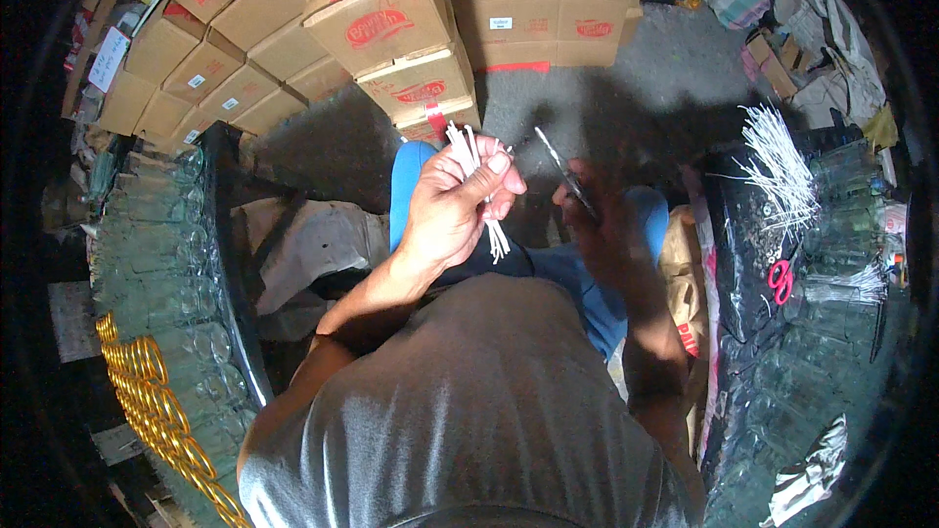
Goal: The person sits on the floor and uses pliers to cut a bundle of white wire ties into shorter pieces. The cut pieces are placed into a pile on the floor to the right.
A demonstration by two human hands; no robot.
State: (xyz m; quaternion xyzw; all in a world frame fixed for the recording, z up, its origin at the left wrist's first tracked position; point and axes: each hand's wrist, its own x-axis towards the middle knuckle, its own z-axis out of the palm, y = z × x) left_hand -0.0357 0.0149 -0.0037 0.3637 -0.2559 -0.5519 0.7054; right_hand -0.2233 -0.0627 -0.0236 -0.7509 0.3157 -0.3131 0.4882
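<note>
My left hand (460, 191) is closed round a small bundle of thin white wick-like strands (497, 240), whose ends stick out above and below the fist. Thumb and fingertips pinch together at its right side. My right hand (599, 210), in shadow, grips a narrow pointed metal tool (558, 158) with its tip up and to the left. Whether the tool is tweezers or scissors I cannot make out. A gap separates that tip from the left hand. Both hands are above my lap, over blue trousers (587, 298).
At right, a dark table (729, 264) holds a heap of white strands (778, 171), pink-handled scissors (780, 281) and clear glassware (782, 372). More glassware (161, 235) and gold rings (147, 386) stand at left. Cardboard boxes (381, 24) are stacked ahead; sacks (822, 39) lie far right.
</note>
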